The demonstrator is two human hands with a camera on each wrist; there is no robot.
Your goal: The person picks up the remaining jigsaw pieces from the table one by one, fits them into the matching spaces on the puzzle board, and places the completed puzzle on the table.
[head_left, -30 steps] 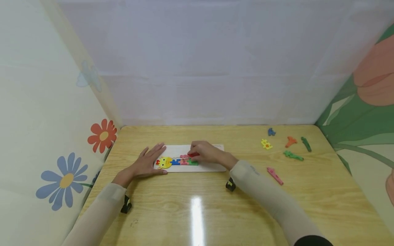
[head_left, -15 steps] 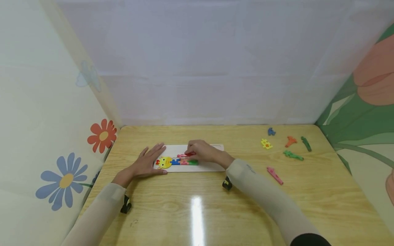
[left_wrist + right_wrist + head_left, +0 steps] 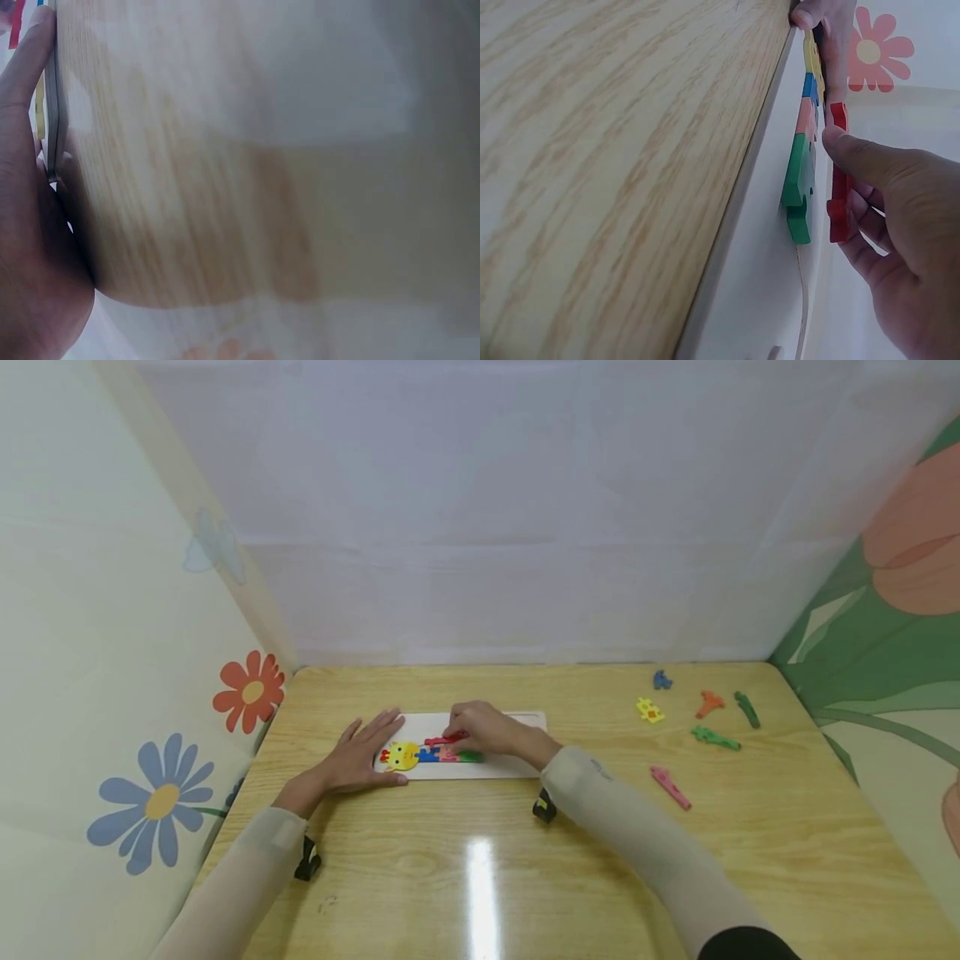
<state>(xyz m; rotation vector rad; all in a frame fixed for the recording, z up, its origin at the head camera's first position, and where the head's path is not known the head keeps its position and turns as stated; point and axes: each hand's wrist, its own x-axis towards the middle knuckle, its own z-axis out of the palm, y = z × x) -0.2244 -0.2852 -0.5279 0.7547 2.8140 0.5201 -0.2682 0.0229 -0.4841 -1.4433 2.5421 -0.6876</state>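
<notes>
Red puzzle piece point(image 3: 840, 172): pinched between thumb and fingers of the right hand point(image 3: 491, 729), held over the white puzzle board point(image 3: 510, 769), just beside the far side of the seated row and apart from it. Left hand point(image 3: 365, 754): fingers straight and spread, laid over the board's left end, thumb at its near edge, grasping nothing.

Seated row, left to right: yellow giraffe head point(image 3: 403, 757), blue jigsaw piece point(image 3: 428, 756), pink jigsaw piece point(image 3: 449, 754), green jigsaw piece point(image 3: 471, 758). Obstruction: in the head view the right hand covers part of the board's middle and part of the green piece.

Loose on the wooden table point(image 3: 405, 860), well apart, to the right: small blue piece point(image 3: 662, 680) at the back; spotted yellow piece point(image 3: 650, 710); orange forked piece point(image 3: 708, 703); dark green piece point(image 3: 747, 710); light green piece point(image 3: 716, 738); long pink piece point(image 3: 670, 787), nearest the person.

Surrounds: left wall, red flower point(image 3: 252, 692) and blue flower point(image 3: 160, 802) prints; right wall, large tulip print point(image 3: 915, 556); black device point(image 3: 544, 807) under the right wrist
</notes>
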